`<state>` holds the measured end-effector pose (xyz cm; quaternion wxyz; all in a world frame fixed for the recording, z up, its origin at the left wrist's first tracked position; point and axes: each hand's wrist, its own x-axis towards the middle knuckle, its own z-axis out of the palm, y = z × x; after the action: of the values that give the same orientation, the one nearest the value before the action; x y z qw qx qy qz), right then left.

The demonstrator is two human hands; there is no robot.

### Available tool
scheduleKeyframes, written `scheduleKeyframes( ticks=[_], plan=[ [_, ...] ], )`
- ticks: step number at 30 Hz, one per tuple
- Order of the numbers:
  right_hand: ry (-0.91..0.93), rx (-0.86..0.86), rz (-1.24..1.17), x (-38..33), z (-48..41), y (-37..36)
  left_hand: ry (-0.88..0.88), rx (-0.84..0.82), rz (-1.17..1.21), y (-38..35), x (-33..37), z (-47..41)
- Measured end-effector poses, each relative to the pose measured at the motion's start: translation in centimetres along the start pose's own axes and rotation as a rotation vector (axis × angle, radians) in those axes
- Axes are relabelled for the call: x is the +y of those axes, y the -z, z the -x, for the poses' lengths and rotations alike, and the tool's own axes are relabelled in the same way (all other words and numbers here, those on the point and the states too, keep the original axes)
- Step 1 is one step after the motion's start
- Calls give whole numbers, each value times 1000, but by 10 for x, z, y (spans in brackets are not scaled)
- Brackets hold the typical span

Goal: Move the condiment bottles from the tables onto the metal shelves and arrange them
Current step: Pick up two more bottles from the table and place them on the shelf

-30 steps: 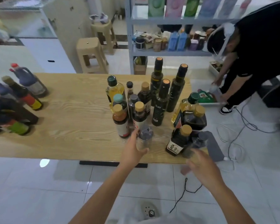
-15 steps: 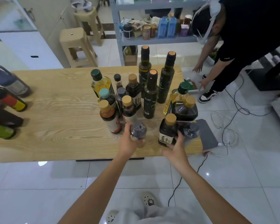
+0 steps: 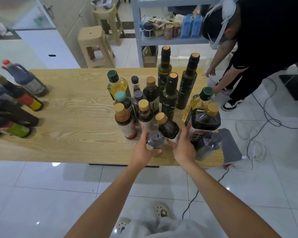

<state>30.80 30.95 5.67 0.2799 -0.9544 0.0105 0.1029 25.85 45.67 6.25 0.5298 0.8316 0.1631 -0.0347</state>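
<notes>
at the six o'clock edge of a pale wooden bench (image 3: pixel 76 117), the left grip (image 3: pixel 143 150) curls round a small clear grey-capped bottle (image 3: pixel 155 140); at its one o'clock, the right grip (image 3: pixel 184 148) clasps a tilted dark tan-capped sauce bottle (image 3: pixel 168 128).

A light wooden table (image 3: pixel 76 117) spans the middle of the frame. Right of centre stands a crowd of bottles: three tall dark-green bottles (image 3: pixel 169 95) at the back, two yellow oil bottles (image 3: pixel 118 86), and tan-capped sauce bottles (image 3: pixel 125 122) and grey-capped bottles (image 3: pixel 209 145) nearer. More bottles (image 3: pixel 22 98) stand at the left edge. A grey pad (image 3: pixel 230 146) lies at the table's lower right corner.
</notes>
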Motion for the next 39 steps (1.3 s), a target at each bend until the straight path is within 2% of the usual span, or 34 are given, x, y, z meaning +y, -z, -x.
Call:
scheduleKeyframes(
  ticks=[6,11,15,20,26,32,39],
  plan=[
    [79,-45,2,9,2,-9,17,13,33,5,-6,7],
    [35,-77,-230,19,5,-8,64,86,99,18,-11,16],
    [-78,-228,-562,22,12,-2,144,172,72,35,-22,25],
    [9,-311,-553,8,16,-2,187,234,109,69,-26,41],
    [214,-461,-570,-60,31,0,101,361,145,121,-16,70],
    [413,-589,-689,-156,55,-7,22,625,169,188,-13,114],
    [673,-744,-760,-275,110,-27,24,963,257,290,-2,193]
  ],
)
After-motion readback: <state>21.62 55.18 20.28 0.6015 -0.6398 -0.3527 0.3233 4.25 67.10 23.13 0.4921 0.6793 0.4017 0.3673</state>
